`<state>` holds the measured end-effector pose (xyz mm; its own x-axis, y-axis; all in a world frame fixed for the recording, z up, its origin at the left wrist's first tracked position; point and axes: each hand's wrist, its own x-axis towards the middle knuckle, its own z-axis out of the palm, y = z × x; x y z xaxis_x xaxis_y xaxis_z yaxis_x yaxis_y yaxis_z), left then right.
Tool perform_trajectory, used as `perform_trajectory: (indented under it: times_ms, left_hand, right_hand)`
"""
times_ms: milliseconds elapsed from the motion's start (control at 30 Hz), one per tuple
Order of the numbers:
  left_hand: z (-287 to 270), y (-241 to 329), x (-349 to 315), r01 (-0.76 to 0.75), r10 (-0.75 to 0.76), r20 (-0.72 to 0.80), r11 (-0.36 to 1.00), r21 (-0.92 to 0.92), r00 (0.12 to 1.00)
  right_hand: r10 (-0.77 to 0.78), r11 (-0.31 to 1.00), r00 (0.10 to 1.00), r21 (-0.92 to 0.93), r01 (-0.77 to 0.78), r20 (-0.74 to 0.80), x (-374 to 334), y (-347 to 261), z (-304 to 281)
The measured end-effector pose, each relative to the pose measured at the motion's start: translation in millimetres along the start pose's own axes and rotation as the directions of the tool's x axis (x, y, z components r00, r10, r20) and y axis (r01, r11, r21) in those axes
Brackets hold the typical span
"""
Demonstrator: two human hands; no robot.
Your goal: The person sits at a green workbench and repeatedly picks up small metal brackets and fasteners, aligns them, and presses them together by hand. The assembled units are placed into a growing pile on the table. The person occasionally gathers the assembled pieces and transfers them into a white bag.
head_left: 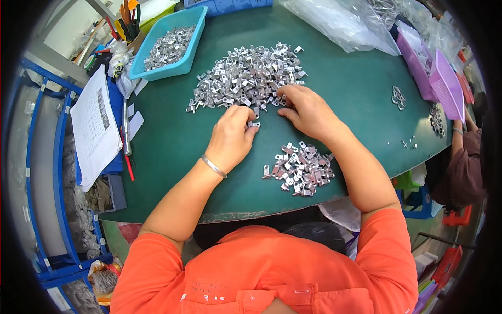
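Observation:
A large heap of small silvery metal brackets [246, 76], each with a hole in its tab, lies on the green table [172, 141]. At the heap's near edge my left hand [230, 137], with a metal band on its wrist, pinches a metal bracket [254, 124] between thumb and fingers. My right hand [311, 112] is at the heap's right edge. Its thumb and forefinger are apart, the fingertip against the outer pieces, and I see nothing held between them. Closer to me, below the right hand, is a smaller pile of similar brackets [303, 170].
A blue basket [193, 44] of brackets stands at the far left, beside papers [97, 123] and a red pen [128, 166]. Plastic bags [345, 23] and purple baskets [448, 86] line the far right. Metal rings [398, 98] lie near them. Another person's arm [457, 137] shows at right.

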<state>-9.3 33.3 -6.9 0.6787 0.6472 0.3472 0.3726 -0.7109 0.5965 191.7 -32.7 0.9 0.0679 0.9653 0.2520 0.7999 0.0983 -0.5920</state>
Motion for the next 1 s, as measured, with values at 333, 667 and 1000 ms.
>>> perform_trajectory:
  times_ms: [333,667,1000]
  left_hand:
    - [-5,-5,1,0.383,-0.311,0.229,0.663,-0.644,0.923]
    - [-4,5,-2,-0.048,0.048,-0.019,0.999,0.01,0.999]
    - [3,3,-2,0.38,-0.277,0.271,0.779,-0.499,0.922]
  right_hand:
    - [0.198,0.899,0.966,0.363,-0.246,0.165,2,3,-7]
    - [0.034,0.229,0.877,0.85,-0.474,0.48,0,9,-18]
    - [0.144,0.983,0.989,0.11,-0.147,0.038,-1,14,-41]
